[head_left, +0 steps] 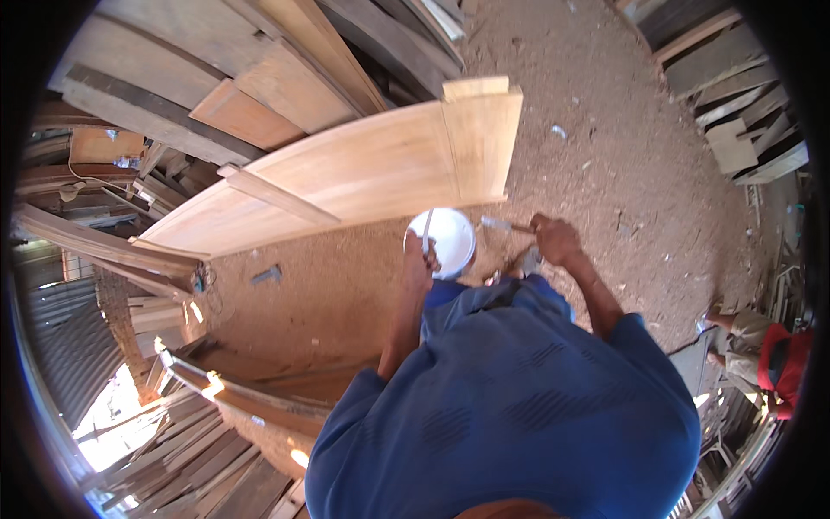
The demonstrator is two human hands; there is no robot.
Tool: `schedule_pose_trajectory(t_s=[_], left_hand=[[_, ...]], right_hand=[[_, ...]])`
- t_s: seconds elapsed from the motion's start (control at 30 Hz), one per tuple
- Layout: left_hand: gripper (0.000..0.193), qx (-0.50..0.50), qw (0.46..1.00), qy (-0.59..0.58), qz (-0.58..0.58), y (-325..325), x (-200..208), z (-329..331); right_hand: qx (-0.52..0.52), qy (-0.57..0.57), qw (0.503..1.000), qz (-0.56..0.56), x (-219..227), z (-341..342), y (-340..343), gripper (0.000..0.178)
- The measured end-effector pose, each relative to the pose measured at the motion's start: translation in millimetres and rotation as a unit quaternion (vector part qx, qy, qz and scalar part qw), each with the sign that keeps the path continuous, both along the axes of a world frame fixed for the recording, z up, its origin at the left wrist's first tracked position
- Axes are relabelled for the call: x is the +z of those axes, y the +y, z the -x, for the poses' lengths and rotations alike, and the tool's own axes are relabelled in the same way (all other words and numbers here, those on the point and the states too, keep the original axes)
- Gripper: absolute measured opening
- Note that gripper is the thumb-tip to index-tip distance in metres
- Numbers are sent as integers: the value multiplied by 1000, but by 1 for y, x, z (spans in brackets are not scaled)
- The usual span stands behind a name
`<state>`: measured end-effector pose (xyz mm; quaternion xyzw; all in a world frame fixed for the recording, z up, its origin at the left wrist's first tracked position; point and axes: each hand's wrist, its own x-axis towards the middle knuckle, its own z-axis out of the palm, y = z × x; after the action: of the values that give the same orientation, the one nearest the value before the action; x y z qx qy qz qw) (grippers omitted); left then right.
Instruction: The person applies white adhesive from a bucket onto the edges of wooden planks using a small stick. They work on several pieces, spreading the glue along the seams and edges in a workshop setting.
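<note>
The left hand [424, 258] is closed around a pale stick [428, 225], which rises from the fist in front of the white bucket [456, 235]. The right hand [555, 239] is closed on the handle of a tool [510, 226]; its pale, flat end points left, out of the fist, toward the bucket, near the rim. The bucket sits between the hands, just beside the left one, below the near edge of the wooden panel [372, 164]. Its inside looks white; I cannot tell what it holds, or whether the left hand touches it.
</note>
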<state>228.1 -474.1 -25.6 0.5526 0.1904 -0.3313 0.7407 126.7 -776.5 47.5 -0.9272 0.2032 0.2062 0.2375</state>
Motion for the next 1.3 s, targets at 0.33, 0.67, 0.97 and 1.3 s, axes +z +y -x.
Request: schedule_pose_trajectory(t_s=[0.33,0.67,0.97,1.3], left_hand=[[55,-13,989,1,144,-127,15,14],[49,-105,986,-15,130,-183,27,12],[53,-136,985,-99,49,-167,23,6],[54,45,994,-94,10,-162,16,11]], right_hand=[[54,-62,996,19,10,-25,-45,17],[0,-16,998,64,-25,-68,-34,22],[-88,-55,992,-77,-80,-87,-31,15],[42,-106,972,-205,-98,-98,-82,13]])
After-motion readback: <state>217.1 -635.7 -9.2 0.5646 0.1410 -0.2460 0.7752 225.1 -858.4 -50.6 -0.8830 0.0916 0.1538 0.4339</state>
